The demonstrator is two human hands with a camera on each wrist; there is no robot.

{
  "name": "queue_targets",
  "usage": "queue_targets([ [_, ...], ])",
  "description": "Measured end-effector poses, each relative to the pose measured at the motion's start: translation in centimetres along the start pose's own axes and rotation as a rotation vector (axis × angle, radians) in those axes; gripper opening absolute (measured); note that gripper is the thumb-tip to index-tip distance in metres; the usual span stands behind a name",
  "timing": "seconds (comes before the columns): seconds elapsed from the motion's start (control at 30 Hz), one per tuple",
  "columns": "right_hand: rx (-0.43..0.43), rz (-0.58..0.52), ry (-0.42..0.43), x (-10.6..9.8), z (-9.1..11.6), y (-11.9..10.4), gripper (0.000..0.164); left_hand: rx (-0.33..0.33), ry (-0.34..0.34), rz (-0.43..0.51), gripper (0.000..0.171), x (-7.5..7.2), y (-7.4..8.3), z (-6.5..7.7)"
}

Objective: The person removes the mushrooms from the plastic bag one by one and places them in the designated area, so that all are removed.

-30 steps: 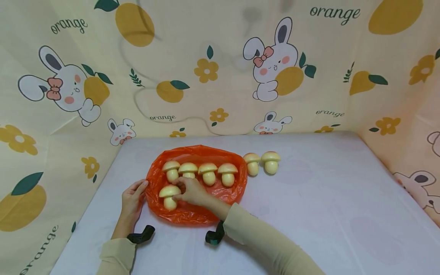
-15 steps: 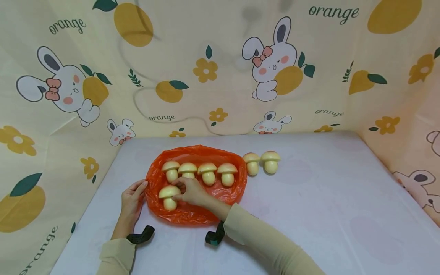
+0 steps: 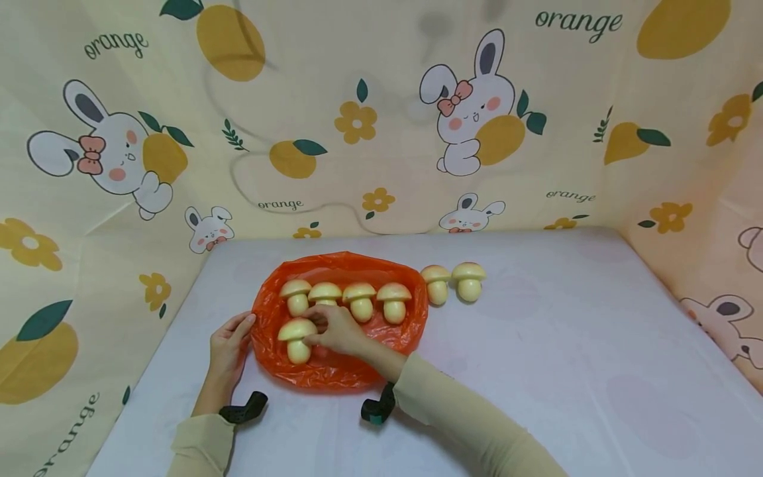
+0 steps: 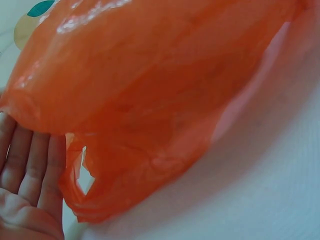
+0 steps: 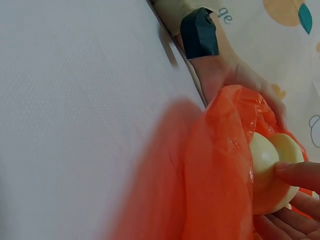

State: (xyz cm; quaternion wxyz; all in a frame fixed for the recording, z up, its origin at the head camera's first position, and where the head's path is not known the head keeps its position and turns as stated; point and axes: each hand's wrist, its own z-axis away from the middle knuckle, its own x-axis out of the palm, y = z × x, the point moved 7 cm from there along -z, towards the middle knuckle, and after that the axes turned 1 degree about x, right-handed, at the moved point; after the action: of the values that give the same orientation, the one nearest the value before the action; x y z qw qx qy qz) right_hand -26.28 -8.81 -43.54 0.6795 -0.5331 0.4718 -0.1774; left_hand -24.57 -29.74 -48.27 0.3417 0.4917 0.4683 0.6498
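Note:
My right hand (image 3: 342, 330) pinches a pale yellow mushroom (image 3: 298, 344) between thumb and fingers, inside an open orange plastic bag (image 3: 363, 377). In the right wrist view the thumb lies against the mushroom (image 5: 264, 155), and the bag's wall hides part of it. At the bag's left side, my left hand (image 3: 228, 348) holds the rim between thumb and fingers; the left wrist view has its fingers (image 4: 32, 165) fairly straight beneath the bag's edge. Several similar mushrooms (image 3: 394, 305) line the far side of the bag, one partly covered by my right hand.
Two more mushrooms (image 3: 437, 285) stand on the white tabletop (image 3: 536, 371) just right of the bag; the nearer one is close to its rim. A patterned backdrop (image 3: 381, 132) rises behind the table and at both sides. Black wrist mounts (image 3: 244, 407) protrude from the forearms.
My right hand and the mushroom it pinches have shifted slightly right, the mushroom tilting a little. The left hand keeps its place at the bag's rim.

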Motion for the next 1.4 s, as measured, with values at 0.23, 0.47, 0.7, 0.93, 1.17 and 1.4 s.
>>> queue_targets([
  [0.23,0.001,-0.051,-0.010,-0.7,0.4,-0.1,0.042,-0.011,0.006,-0.005,0.020,0.0,0.1,0.1],
  [0.47,0.001,-0.060,-0.011,-1.1,0.7,-0.3,0.040,-0.010,-0.001,-0.006,0.020,0.0,0.2,0.2],
  [0.7,-0.017,-0.028,-0.019,-1.5,0.9,-0.6,0.041,-0.023,-0.006,-0.006,0.018,0.1,0.3,0.3],
  [0.93,-0.048,-0.017,-0.017,-1.8,1.3,-1.1,0.041,-0.019,-0.012,-0.004,0.018,0.1,0.3,0.3],
  [1.17,-0.058,-0.017,-0.019,-2.2,2.0,-1.0,0.042,-0.016,-0.018,-0.017,0.017,0.1,0.2,0.2],
  [1.4,-0.072,-0.005,-0.018,-2.9,3.0,-1.2,0.043,-0.024,-0.018,0.001,0.018,0.3,0.3,0.3],
])
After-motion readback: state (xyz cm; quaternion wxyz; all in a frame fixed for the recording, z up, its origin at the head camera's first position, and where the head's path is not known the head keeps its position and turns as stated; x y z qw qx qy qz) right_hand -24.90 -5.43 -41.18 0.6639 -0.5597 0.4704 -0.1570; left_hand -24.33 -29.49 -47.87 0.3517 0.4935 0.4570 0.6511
